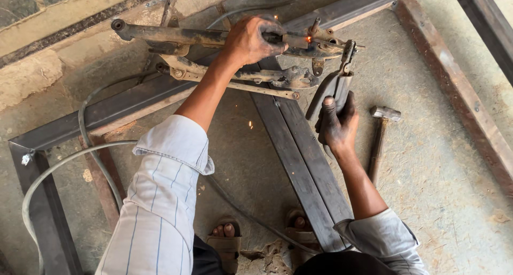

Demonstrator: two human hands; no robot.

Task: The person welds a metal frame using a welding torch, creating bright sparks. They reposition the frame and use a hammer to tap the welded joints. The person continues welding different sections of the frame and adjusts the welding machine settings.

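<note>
Head camera looked straight down at a concrete floor (438, 163) where a dark steel frame (107, 112) lay, its flat bars meeting near the middle of the picture. The left hand (251, 40) was closed in a fist around the handle of a welding electrode holder (291, 40), knuckles up, with the arm in a rolled striped sleeve (160, 200) reaching up from the lower left. At the tip of the holder an orange spark (308, 39) glowed where it touched a rusty clamp assembly (214, 56) lying across the frame; a few small sparks showed above and below it. The right hand (336, 126) was wrapped around the handles of locking pliers (334, 85), fingers curled tight and thumb along the side, and the pliers' head pointed up toward the rusty metalwork just right of the spark. Two long steel bars (307, 168) ran side by side from that joint down toward the person's feet, which wore sandals (227, 243) and stood on either side of the bars' near end. A hammer (380, 138) lay on the floor just right of the right wrist, head away from the person, not touched. A grey cable (53, 171) curved across the left part of the frame and passed under the left arm.
</note>
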